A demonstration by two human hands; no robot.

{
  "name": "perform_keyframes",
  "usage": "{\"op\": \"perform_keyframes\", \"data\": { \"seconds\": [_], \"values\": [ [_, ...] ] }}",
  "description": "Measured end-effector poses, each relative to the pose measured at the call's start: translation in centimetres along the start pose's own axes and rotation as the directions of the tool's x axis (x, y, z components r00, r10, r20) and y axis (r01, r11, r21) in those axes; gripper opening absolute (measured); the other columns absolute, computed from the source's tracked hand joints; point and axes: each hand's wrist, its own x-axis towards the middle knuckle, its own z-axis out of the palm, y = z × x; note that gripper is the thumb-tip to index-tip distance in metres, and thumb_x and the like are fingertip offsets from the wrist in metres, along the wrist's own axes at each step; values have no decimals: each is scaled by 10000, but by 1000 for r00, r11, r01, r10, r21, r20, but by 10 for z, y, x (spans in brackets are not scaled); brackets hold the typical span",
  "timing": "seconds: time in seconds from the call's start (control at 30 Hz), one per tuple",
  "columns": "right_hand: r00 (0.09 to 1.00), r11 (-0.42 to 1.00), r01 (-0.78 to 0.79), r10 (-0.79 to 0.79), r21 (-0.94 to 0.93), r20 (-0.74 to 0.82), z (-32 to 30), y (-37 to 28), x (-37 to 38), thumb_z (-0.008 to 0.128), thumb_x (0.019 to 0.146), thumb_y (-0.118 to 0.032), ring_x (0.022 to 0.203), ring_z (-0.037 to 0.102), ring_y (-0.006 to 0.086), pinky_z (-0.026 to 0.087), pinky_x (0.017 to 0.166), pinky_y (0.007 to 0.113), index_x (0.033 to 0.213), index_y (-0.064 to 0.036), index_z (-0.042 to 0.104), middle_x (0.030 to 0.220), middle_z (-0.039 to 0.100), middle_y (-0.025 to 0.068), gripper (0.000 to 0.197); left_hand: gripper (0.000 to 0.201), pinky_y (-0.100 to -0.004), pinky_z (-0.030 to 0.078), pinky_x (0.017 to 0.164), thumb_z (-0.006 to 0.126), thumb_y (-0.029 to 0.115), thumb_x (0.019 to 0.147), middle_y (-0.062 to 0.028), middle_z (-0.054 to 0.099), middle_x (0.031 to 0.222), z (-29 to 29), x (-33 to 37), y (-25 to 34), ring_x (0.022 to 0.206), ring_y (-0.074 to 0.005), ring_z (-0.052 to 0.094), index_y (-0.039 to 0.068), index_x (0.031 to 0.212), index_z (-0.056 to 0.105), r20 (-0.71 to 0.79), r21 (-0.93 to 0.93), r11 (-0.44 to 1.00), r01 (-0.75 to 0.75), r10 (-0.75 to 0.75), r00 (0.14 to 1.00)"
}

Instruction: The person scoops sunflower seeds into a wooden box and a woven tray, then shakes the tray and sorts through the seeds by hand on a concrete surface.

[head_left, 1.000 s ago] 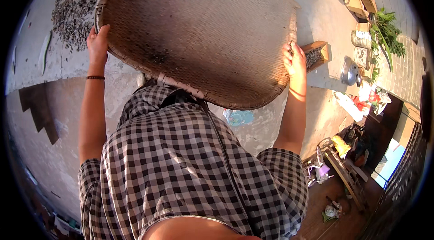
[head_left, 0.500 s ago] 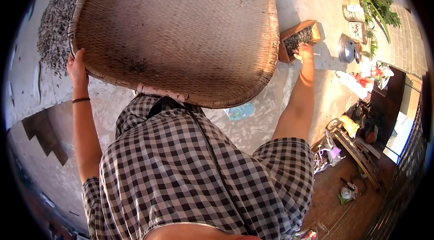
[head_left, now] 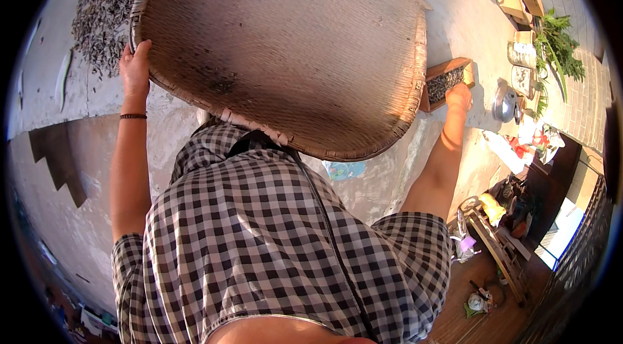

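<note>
The left hand grips the wide woven basket at its nine o'clock rim; the right hand is at the wooden box, toward two o'clock.

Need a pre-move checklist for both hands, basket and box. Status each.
1. Left hand gripping large brown woven basket: ok, closed on its left rim.
2. Right hand on basket: not ok, it is at the small rectangular wooden box.
3. Right hand's hold: cannot tell, fingers mostly hidden.
4. Basket bare inside: not ok, a patch of dark loose bits lies toward the near side.
5. Box open side up: ok, small grey-brown pieces show inside.
6. Basket's near rim braced against black-and-white checked shirt: cannot tell.
</note>
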Motion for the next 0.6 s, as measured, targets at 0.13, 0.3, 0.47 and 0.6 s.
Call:
{"op": "perform_keyframes", "data": {
  "seconds": [0.13, 0.3, 0.47, 0.6],
  "values": [
    [908, 816, 363, -203, 450, -366, -24, -63, 6, 606, 856, -157, 878, 669, 329, 522, 750, 428, 966, -66, 633, 921, 680, 175, 145, 285, -278, 458, 716, 628, 200, 830, -48, 666, 896, 11, -12, 14, 780, -126, 573, -32, 997, 624, -23, 111, 993, -30, 33, 999],
    [556, 333, 827, -599, 453, -576, -32, -236, -55, 562, 912, -143, 992, 605, 393, 483, 865, 440, 1110, 9, 595, 1058, 635, 225, 252, 277, -277, 451, 698, 627, 200, 828, -35, 650, 854, 14, -14, 13, 756, -116, 553, -31, 981, 629, -46, 64, 998, -11, 14, 999],
    [556, 438, 827, -731, 353, -396, 9, -347, -91, 504, 951, -277, 1384, 282, 339, 238, 1139, 431, 1385, 21, 374, 1467, 345, 199, 543, 260, -266, 442, 675, 628, 201, 811, -15, 624, 800, 17, -15, 14, 718, -98, 519, -19, 949, 632, -58, 96, 995, 3, 3, 998],
    [422, 313, 902, -782, 297, -459, 18, -363, -106, 508, 946, -283, 1392, 268, 340, 203, 1154, 433, 1386, 20, 376, 1471, 346, 193, 550, 286, -280, 451, 668, 622, 212, 811, -14, 633, 795, 15, -13, 6, 722, -107, 533, -23, 974, 634, -63, 83, 997, -5, 10, 998]
  ]
}}
